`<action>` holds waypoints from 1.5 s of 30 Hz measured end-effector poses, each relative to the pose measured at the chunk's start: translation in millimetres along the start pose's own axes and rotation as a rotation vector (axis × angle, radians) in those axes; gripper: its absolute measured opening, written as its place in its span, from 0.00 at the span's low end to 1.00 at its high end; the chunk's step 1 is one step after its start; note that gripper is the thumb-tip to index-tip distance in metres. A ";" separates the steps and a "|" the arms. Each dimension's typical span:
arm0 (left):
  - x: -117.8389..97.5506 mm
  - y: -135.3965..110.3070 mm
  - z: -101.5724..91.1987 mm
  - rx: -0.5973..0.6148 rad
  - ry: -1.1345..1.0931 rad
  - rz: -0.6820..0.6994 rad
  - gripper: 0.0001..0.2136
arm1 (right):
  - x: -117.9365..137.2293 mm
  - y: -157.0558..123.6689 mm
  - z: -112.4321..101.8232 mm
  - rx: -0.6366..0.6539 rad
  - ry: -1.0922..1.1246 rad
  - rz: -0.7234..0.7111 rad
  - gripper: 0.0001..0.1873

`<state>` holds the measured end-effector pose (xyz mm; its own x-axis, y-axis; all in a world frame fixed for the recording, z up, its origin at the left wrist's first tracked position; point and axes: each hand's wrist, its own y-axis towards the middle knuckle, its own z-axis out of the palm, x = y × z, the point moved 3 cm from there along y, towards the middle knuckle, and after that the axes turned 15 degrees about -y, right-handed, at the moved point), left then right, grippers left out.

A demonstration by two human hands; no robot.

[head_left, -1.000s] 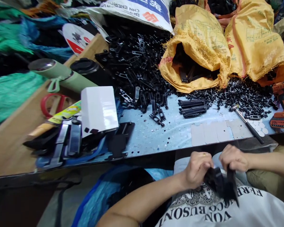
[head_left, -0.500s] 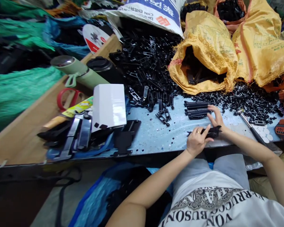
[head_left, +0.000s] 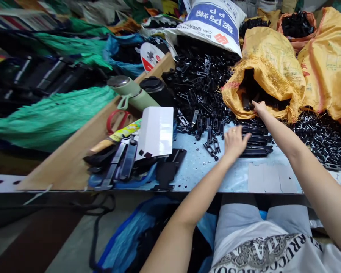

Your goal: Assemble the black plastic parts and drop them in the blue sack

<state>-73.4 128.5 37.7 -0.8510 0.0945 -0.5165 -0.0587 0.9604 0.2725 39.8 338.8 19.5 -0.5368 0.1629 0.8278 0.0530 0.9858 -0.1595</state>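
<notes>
I've parted my hands: left hand (head_left: 234,142) spread at the black strips (head_left: 256,151), right hand (head_left: 260,109) at the yellow sack (head_left: 268,47), one o'clock, grip unclear. My last piece seems laid down.

The sack (head_left: 272,53) at the right hand (head_left: 260,109) is orange-yellow (a pinkish smudge tints its rim); the strips (head_left: 255,151) beside the left hand (head_left: 235,142) are black, the bench (head_left: 204,176) pale blue with dark specks; left of that hand, the flask (head_left: 140,97) is sage green.
</notes>
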 end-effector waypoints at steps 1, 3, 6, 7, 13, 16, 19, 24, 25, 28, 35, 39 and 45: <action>16.2 14.3 -11.3 -0.064 0.024 -0.106 0.22 | 2.0 1.8 3.5 0.004 0.013 0.037 0.11; 48.5 39.5 -27.8 -0.133 0.076 -0.300 0.20 | 4.8 1.6 7.6 0.017 0.040 0.110 0.10; 83.8 60.4 -32.3 -0.097 0.119 -0.549 0.17 | 4.3 -12.4 0.6 0.050 0.084 0.145 0.12; 89.9 62.3 -30.2 -0.065 0.121 -0.598 0.16 | 1.6 -22.4 -7.0 0.064 0.101 0.128 0.13; 87.4 36.3 -36.0 -0.217 -0.006 -0.518 0.11 | -58.4 -143.6 -101.2 0.226 -0.085 -0.410 0.23; 66.6 5.9 -46.3 -0.429 -0.218 -0.273 0.12 | -114.3 -214.5 -138.5 0.349 -0.539 -0.539 0.20; 24.9 -29.5 -36.3 -0.400 -0.455 0.025 0.13 | -151.0 -259.8 -144.4 0.249 -0.846 -0.546 0.24; -52.0 -80.4 17.1 0.010 -0.733 0.125 0.15 | -142.9 -270.1 -104.6 0.096 -0.845 -0.698 0.28; -60.9 -87.2 26.5 0.065 -0.790 0.081 0.16 | -138.2 -266.2 -99.2 0.105 -0.738 -0.666 0.26; -75.1 -99.5 43.9 0.189 -0.949 -0.064 0.19 | -128.9 -258.0 -92.8 0.190 -0.277 -0.457 0.27; -87.6 -106.4 27.1 0.118 -0.770 0.032 0.17 | -123.1 -268.2 -107.6 0.364 -0.010 -0.429 0.31; -97.7 -116.4 24.3 0.029 -0.677 0.077 0.17 | -118.4 -273.9 -115.7 0.291 -0.131 -0.598 0.28; -114.7 -119.7 22.1 -0.231 -0.729 0.101 0.18 | -117.7 -290.4 -95.1 0.114 -0.058 -0.541 0.30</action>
<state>42.8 8.5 46.4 -0.3042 0.4046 -0.8624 -0.1749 0.8662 0.4681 167.7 37.3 19.5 -0.5076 -0.3714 0.7774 -0.3332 0.9167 0.2204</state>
